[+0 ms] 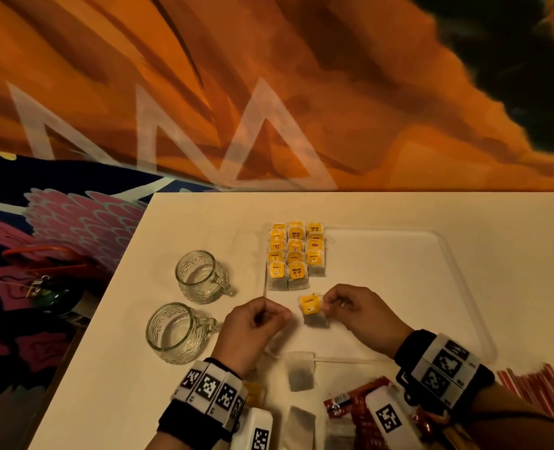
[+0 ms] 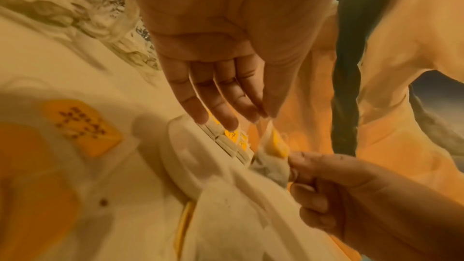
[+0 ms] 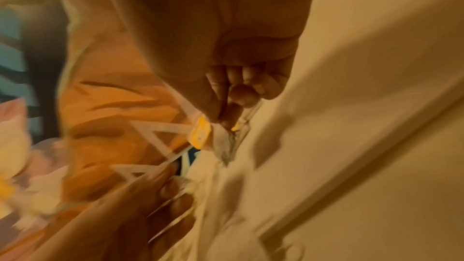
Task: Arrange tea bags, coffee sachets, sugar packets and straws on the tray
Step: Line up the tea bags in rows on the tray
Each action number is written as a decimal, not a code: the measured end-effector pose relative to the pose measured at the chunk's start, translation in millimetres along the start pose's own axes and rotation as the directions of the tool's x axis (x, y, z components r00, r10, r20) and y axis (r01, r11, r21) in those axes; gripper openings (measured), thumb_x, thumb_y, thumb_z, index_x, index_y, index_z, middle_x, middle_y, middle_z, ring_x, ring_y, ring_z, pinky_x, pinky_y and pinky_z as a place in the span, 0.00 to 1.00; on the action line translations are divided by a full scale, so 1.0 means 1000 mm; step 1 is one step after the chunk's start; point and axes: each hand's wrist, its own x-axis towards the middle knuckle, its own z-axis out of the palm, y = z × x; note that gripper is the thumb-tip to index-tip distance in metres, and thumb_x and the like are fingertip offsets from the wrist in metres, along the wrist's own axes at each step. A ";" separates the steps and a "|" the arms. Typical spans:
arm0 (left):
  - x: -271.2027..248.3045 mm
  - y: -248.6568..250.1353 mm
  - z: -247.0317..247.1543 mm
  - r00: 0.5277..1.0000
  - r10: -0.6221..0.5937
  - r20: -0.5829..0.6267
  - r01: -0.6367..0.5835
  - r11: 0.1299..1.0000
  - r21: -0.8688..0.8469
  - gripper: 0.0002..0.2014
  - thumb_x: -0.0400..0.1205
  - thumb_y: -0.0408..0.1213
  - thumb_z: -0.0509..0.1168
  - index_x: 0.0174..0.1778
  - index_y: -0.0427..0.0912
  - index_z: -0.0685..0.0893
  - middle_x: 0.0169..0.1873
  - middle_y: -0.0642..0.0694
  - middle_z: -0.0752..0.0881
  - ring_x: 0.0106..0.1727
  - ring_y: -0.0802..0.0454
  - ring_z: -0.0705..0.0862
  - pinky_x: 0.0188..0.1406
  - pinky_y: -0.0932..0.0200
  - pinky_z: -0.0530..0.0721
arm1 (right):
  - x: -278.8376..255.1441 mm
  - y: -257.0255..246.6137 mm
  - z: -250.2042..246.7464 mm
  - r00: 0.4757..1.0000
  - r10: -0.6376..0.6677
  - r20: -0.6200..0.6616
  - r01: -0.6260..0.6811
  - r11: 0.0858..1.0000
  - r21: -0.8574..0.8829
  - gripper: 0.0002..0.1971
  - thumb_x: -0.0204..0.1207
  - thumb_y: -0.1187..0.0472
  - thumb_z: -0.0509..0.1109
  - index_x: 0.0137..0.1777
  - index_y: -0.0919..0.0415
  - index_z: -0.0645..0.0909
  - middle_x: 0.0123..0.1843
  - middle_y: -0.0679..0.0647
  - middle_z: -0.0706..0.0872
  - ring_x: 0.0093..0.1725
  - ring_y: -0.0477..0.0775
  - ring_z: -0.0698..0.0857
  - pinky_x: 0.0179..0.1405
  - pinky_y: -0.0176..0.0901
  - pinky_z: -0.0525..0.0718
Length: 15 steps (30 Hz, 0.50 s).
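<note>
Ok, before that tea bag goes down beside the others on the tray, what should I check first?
1. Right hand pinches the held tea bag: ok.
2. Left hand off the bag: cannot tell; in the left wrist view its fingertips reach the bag's top.
3. Free spot in the tea bag rows: ok, the right column ends shorter.
4. Bag's string clear: cannot tell.
5. Glass mugs outside the tray: ok.
6. Loose tea bag still off the rows: not ok.
</note>
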 end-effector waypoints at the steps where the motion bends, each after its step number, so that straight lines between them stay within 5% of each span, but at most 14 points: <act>1: 0.000 -0.001 -0.001 1.000 -0.006 -0.010 0.006 1.000 0.003 0.02 0.75 0.33 0.73 0.39 0.45 0.90 0.32 0.53 0.90 0.37 0.60 0.86 0.41 0.64 0.82 | 0.006 0.005 -0.002 0.999 0.041 0.005 -0.041 0.999 -0.010 0.06 0.78 0.61 0.71 0.40 0.51 0.84 0.38 0.46 0.87 0.36 0.44 0.80 0.39 0.38 0.76; 4: 0.003 -0.005 -0.006 0.999 -0.018 -0.030 0.018 1.000 0.005 0.02 0.77 0.33 0.72 0.41 0.44 0.89 0.32 0.51 0.90 0.37 0.58 0.86 0.42 0.57 0.84 | 0.027 0.018 -0.008 0.989 0.145 -0.034 -0.146 0.987 -0.064 0.07 0.77 0.64 0.70 0.39 0.53 0.83 0.35 0.45 0.85 0.32 0.42 0.78 0.35 0.36 0.73; 9: 0.006 -0.010 -0.012 1.000 -0.011 -0.025 0.011 1.000 -0.028 0.06 0.78 0.27 0.69 0.43 0.43 0.88 0.32 0.50 0.90 0.37 0.57 0.86 0.45 0.63 0.82 | 0.057 0.015 -0.016 0.971 0.205 -0.120 -0.207 0.978 -0.012 0.08 0.79 0.64 0.67 0.40 0.56 0.83 0.35 0.54 0.87 0.26 0.51 0.79 0.23 0.38 0.76; 15: 0.007 -0.010 -0.019 0.998 -0.004 -0.055 0.002 0.999 -0.050 0.07 0.78 0.26 0.68 0.43 0.43 0.88 0.35 0.48 0.90 0.39 0.53 0.87 0.48 0.58 0.83 | 0.070 0.008 -0.012 0.954 0.260 -0.152 -0.257 0.966 0.039 0.07 0.78 0.64 0.68 0.39 0.56 0.84 0.38 0.58 0.88 0.26 0.53 0.80 0.21 0.39 0.77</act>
